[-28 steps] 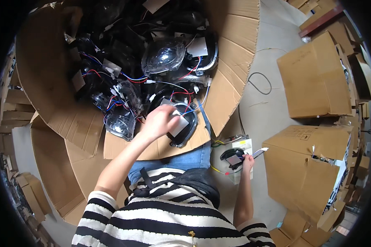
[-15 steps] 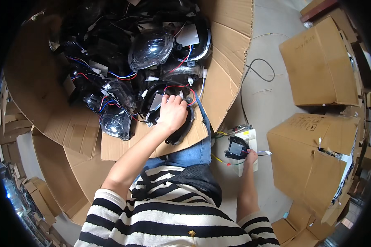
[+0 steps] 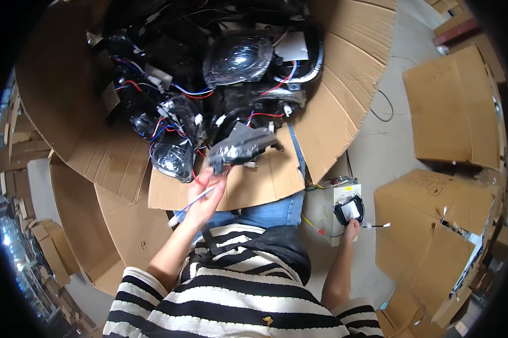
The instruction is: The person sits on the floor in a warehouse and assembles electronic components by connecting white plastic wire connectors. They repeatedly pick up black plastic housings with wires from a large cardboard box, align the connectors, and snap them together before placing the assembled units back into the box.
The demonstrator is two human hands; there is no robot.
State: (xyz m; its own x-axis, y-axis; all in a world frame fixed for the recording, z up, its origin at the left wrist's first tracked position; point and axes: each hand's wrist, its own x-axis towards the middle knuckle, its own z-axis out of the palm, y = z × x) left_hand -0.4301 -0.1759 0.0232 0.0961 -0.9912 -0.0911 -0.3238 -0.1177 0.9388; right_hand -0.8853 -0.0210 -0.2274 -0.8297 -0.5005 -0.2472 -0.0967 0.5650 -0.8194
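In my left hand (image 3: 205, 200) is a vehicle lamp (image 3: 240, 147) with a dark housing and a shiny clear lens, blurred by motion. It is raised over the front flap of a large carton (image 3: 344, 84). From it, red and blue-white wires with a white connector (image 3: 173, 222) hang across my hand. My right hand (image 3: 351, 230) is closed on a smaller black lamp (image 3: 358, 204) with a pale square on its face. That lamp is above a white box-shaped device (image 3: 334, 198) on the floor, to the right of my leg. My right fingertips are partly hidden.
Several wired lamps, including a clear-lensed one (image 3: 238, 59), fill the large carton. Yellow and green leads with a red tip (image 3: 320, 231) lie beside the device. A closed carton (image 3: 454, 110) and a torn-open carton (image 3: 417, 225) stand on the right. A black cable loops across the floor.
My left hand has come up toward me from the pile with the lamp, its lens now showing. The smaller lamp in my right hand has turned slightly. The whole view has shifted.
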